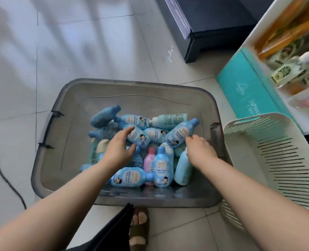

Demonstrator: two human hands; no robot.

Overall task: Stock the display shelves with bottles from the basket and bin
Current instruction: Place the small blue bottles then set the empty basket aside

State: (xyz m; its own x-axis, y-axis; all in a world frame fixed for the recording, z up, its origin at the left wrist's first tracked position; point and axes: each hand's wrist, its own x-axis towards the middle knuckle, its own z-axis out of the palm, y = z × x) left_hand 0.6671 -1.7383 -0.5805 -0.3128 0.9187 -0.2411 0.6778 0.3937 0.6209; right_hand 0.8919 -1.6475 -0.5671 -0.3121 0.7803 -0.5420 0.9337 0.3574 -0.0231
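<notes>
Left grip was spread wide over the heap, fingers on one side and thumb on the other of a blue bottle with a cartoon label, not closed on it. Right grip hung with its back to the camera, fingers bent down at the base of another blue bottle; whether it held anything I could not tell. The bottles, mostly blue, lay jumbled in the middle of a grey see-through bin on the tiled floor, some flat and some upright, among them a pink bottle and a pale teal bottle just under the right wrist. A white slatted basket stood against the bin's right side. The white display shelf, holding blurred goods, rose at upper right, well apart from both grips.
</notes>
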